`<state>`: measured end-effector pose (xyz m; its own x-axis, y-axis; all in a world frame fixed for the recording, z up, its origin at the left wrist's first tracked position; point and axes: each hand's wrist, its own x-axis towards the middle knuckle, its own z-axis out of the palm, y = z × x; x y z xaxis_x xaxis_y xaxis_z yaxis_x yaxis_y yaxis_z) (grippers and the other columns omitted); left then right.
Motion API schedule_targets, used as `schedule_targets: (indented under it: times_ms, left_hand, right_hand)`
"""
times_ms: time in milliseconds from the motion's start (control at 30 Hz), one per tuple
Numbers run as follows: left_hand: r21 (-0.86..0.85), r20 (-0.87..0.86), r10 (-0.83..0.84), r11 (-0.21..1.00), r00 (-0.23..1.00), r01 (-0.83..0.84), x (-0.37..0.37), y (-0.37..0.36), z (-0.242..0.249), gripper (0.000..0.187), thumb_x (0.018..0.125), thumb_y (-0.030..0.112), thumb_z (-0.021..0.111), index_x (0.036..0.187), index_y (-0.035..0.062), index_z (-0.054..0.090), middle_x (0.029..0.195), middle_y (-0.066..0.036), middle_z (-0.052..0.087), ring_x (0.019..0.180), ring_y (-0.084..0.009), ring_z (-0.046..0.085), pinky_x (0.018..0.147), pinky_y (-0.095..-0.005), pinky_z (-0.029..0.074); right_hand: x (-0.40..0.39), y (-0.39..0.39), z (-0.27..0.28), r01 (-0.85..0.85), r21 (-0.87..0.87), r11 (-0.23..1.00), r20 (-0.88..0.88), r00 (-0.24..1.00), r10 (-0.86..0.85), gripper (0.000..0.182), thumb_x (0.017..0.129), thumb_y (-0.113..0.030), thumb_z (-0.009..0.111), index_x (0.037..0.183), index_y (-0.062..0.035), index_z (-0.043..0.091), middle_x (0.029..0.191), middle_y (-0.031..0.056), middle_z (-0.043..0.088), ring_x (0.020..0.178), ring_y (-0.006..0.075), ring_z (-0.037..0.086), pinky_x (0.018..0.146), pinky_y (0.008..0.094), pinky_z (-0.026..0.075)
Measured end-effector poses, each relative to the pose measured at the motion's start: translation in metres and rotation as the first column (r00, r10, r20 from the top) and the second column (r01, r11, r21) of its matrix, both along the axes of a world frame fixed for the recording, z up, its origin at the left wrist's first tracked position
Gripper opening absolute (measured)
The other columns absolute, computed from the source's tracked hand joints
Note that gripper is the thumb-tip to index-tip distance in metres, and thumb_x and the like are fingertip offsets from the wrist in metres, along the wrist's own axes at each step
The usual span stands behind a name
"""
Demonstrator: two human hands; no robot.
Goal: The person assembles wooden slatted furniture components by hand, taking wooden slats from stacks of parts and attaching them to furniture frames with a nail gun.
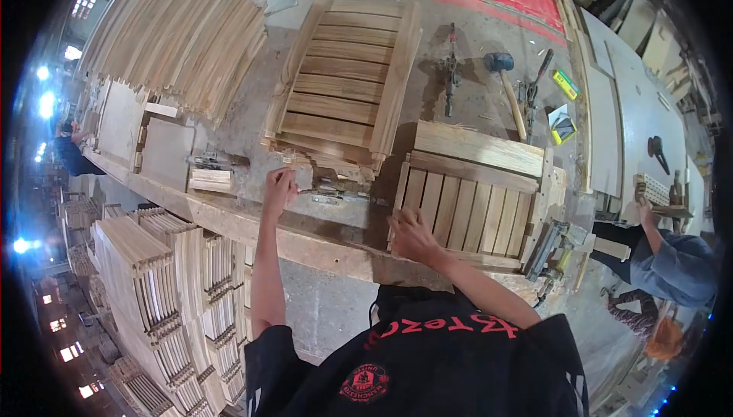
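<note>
One mallet (500, 61), two small green-yellow boxes (566, 84).

Black short-sleeved top on the worker here

Red lettering across the chest, round red "Manchester United" crest, pale side stripes.

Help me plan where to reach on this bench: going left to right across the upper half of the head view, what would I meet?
Pile of long wooden strips, stack of slatted frames, long metal tool, black-headed mallet, closed green-and-yellow box, dark tool.
</note>
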<state>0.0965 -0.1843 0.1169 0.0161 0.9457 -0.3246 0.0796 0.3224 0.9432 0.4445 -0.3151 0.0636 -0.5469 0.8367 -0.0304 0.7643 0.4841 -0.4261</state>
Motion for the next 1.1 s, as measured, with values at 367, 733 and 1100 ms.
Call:
schedule_targets:
  times_ms: [367,733,1100]
  left_hand:
    - [0.018,0.121,-0.022,1.000,0.992,0.020,-0.001,-0.013,-0.006,0.036,0.091,0.016,0.054,0.057,0.0087,0.045,0.047,0.002,0.042,0.039,-0.0085,0.041,0.044,-0.0252,0.035]
    - [0.420,-0.535,0.062,0.885,0.843,0.201,0.106,-0.046,-0.044,0.016,0.089,0.011,0.054,0.077,0.0017,0.058,0.062,-0.017,0.054,0.053,-0.0327,0.057,0.050,-0.0379,0.043]
    - [0.482,-0.746,0.097,0.761,0.659,0.433,0.146,-0.043,-0.074,0.023,0.084,0.013,0.060,0.065,0.0077,0.050,0.052,-0.015,0.053,0.049,-0.0354,0.058,0.046,-0.0450,0.046]
  right_hand:
    - [-0.021,0.000,-0.013,0.077,-0.130,0.989,-0.013,0.997,-0.080,0.061,0.087,-0.029,0.057,0.137,0.0014,0.039,0.126,0.0213,0.055,0.129,0.0362,0.040,0.102,0.0516,0.031]
    - [0.226,-0.196,0.041,0.775,-0.619,-0.131,-0.245,-0.349,-0.904,0.029,0.091,-0.024,0.057,0.111,-0.0029,0.061,0.091,0.0098,0.069,0.076,0.0154,0.065,0.062,0.0283,0.048]
    - [0.253,-0.291,0.030,0.992,-0.125,0.005,0.038,0.010,-0.999,0.017,0.086,-0.013,0.054,0.088,0.0001,0.066,0.074,0.0097,0.067,0.067,0.0145,0.063,0.055,0.0281,0.050]
